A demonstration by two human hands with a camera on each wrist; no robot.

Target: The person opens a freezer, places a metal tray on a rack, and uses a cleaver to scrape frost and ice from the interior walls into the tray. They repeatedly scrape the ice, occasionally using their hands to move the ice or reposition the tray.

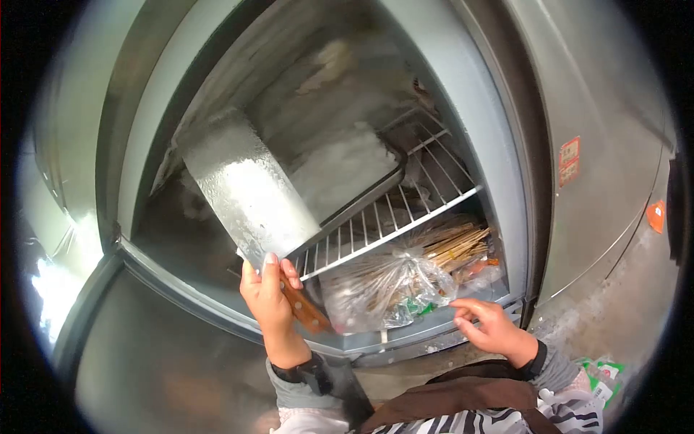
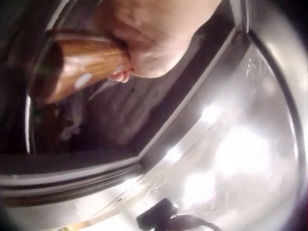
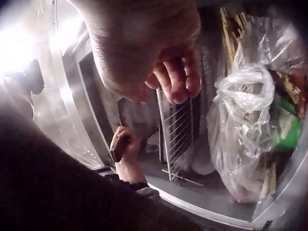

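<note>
My left hand (image 1: 269, 300) grips a cleaver (image 1: 249, 199) where its wooden handle meets the broad, wet metal blade. The blade extends up into the open freezer, overlapping the left end of the wire shelf in the head view. In the left wrist view the riveted wooden handle (image 2: 86, 62) sticks out beyond the palm. My right hand (image 1: 491, 329) holds nothing, its fingers loosely bent at the right end of the freezer's front edge. Closest to it is a clear plastic bag (image 1: 383, 289) of thin wooden sticks, knotted or bunched at the top.
A white wire shelf (image 1: 390, 224) slants across the opening above the bag. Behind it lies a frost-covered tray (image 1: 361, 210), and thick frost coats the interior. The freezer door (image 1: 181, 354) stands open at lower left. A green packet (image 1: 603, 380) lies at far right.
</note>
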